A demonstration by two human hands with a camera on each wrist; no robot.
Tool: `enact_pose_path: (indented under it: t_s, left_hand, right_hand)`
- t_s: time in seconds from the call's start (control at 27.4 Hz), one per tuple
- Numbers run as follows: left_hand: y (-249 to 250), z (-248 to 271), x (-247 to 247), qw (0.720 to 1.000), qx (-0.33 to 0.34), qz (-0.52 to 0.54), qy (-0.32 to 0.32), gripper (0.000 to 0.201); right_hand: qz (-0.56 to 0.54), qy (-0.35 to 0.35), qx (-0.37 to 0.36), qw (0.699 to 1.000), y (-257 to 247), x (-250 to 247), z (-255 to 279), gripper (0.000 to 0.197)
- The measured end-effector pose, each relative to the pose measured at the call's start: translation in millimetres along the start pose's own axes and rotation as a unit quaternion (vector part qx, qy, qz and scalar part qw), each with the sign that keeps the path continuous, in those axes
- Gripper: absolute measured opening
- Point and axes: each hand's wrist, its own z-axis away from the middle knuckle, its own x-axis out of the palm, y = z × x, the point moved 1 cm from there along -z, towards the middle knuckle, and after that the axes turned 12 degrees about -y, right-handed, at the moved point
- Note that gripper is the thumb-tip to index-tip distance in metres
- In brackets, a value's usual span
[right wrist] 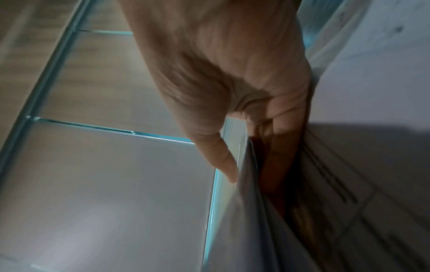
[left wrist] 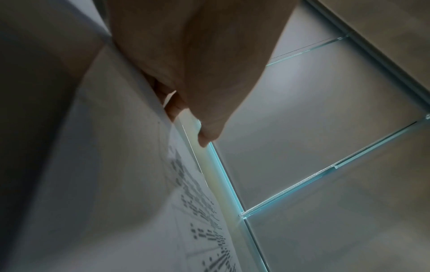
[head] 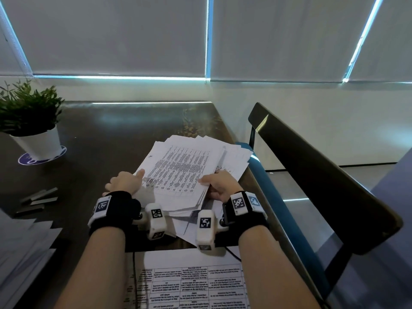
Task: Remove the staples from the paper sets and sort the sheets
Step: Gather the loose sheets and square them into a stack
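Observation:
A set of printed sheets (head: 182, 172) lies skewed on top of a loose pile of papers (head: 234, 157) at the right of the dark table (head: 107, 134). My left hand (head: 131, 180) pinches the set's left edge, thumb on top; the left wrist view shows that thumb (left wrist: 204, 136) on the printed sheet (left wrist: 193, 208). My right hand (head: 209, 186) grips the set's near right corner, thumb above and fingers underneath, and that corner is raised off the pile. In the right wrist view the thumb (right wrist: 223, 160) presses on the sheets (right wrist: 244, 220) while the other fingers are hidden between papers. No staple can be made out.
Strips of staples (head: 38, 200) lie at the left of the table. A potted plant (head: 38, 139) stands at the far left. More sheets lie at the near left (head: 20, 248), and a printed sheet (head: 191, 279) below my forearms. A dark chair (head: 312, 175) stands close on the right.

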Motion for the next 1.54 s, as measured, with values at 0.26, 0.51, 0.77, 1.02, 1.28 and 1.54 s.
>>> enact_pose_path:
  t_s: [0.26,0.51,0.77,1.02,1.28,1.54]
  left_hand:
    - [4.8,4.4,-11.0,0.993,0.103,0.048,-0.006,0.021]
    - [-9.7,-1.4,-9.4,0.984,0.082,0.155,-0.022,0.023]
    - [12.1,21.7,14.3,0.953,0.108,0.280,-0.050,0.016]
    - [23.1,32.8,8.4,0.963,0.193,0.186,-0.008,0.039]
    - [41.1,37.5,17.1,0.968,0.194,0.103,-0.124,0.032]
    - [42.7,43.2,18.9,0.948,0.174,0.189,-0.189,0.021]
  right_hand:
    - [0.064,0.018,-0.056,0.996,3.2,1.7,-15.1,0.065]
    - [-0.095,0.166,-0.142,0.971,-11.7,-77.1,26.7,0.033]
    - [-0.097,0.119,-0.096,0.984,6.4,-81.4,0.5,0.029]
    - [0.161,0.225,-0.060,0.959,8.1,-73.5,-5.9,0.017]
    - [0.317,0.232,-0.015,0.920,12.1,-77.1,-7.1,0.018]
    - [0.230,0.183,-0.086,0.952,-0.4,-70.4,-0.3,0.014]
